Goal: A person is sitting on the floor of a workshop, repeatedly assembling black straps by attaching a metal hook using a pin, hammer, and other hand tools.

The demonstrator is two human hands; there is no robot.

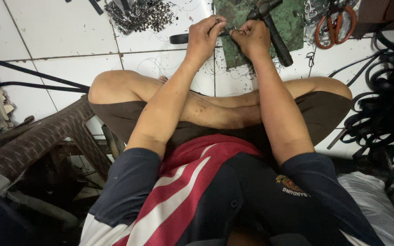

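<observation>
Striped navy, red and white shirt nearest, crossed bare legs beyond. Left hand and right hand close together over green mat, both pinching thin black strap between fingertips. Black hammer just beside right hand; orange-handled scissors farther right.

White tiled floor, mottled green mat, orange-handled scissors, black straps — brown woven-pattern chair, seemingly plastic.
</observation>
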